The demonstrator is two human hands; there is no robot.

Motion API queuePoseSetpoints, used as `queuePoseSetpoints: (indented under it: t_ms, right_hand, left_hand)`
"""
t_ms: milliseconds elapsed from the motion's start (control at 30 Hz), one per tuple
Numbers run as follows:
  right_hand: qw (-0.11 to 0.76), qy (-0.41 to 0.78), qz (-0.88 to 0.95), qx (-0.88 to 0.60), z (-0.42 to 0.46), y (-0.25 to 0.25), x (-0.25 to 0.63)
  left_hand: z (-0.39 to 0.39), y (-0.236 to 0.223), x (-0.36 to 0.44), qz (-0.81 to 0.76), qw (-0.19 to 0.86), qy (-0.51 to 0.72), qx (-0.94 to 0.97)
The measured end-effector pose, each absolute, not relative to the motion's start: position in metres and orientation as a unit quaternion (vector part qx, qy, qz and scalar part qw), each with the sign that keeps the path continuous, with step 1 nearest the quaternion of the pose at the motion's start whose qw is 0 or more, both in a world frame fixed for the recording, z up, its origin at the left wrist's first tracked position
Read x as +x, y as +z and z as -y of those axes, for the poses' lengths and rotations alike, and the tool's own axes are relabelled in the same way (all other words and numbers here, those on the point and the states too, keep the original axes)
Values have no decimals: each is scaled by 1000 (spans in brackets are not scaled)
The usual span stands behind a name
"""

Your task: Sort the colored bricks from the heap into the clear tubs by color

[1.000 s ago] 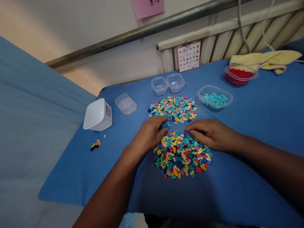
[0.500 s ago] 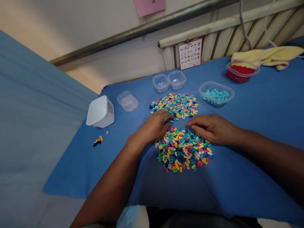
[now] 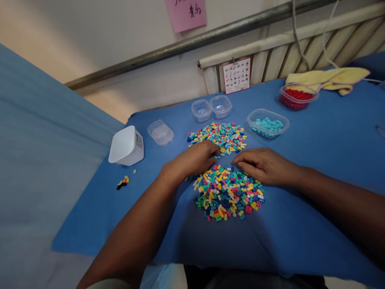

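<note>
Two heaps of small coloured bricks lie on the blue cloth (image 3: 315,224): a near heap (image 3: 228,192) and a far heap (image 3: 221,136). My left hand (image 3: 195,158) rests palm down between them, fingers curled onto the bricks at the gap. My right hand (image 3: 264,164) lies flat at the near heap's upper right edge, fingers stretched toward the left hand. Neither hand visibly lifts a brick.
Two small clear tubs (image 3: 212,108) stand behind the far heap. A tub of teal bricks (image 3: 267,123) and a tub of red bricks (image 3: 296,97) sit to the right. A clear lid (image 3: 161,132), a white box (image 3: 126,146) and a few stray bricks (image 3: 122,182) lie left.
My left hand has slid a little rightward and farther into the gap between the heaps. The right hand has barely moved. The view shifted slightly.
</note>
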State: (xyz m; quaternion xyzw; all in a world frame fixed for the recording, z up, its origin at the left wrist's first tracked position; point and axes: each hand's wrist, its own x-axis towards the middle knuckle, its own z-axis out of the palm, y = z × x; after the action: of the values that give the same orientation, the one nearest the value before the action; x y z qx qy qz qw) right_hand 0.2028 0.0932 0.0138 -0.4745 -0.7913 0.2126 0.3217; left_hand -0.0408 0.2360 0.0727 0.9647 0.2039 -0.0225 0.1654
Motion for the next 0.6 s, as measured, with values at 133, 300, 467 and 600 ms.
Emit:
queuePoseSetpoints:
  t_ms: [133, 300, 467, 600]
  right_hand:
    - [324, 214, 790, -475, -94, 12, 203]
    - [327, 219, 787, -475, -95, 12, 203]
    - [332, 209, 789, -474, -97, 11, 203]
    - [329, 210, 791, -472, -99, 10, 203]
  left_hand:
    - [-238, 73, -36, -199, 160, -31, 966]
    - [-237, 75, -33, -209, 151, -21, 966]
    - [-239, 75, -34, -264, 180, -10, 947]
    - [-244, 74, -29, -302, 241, 50, 921]
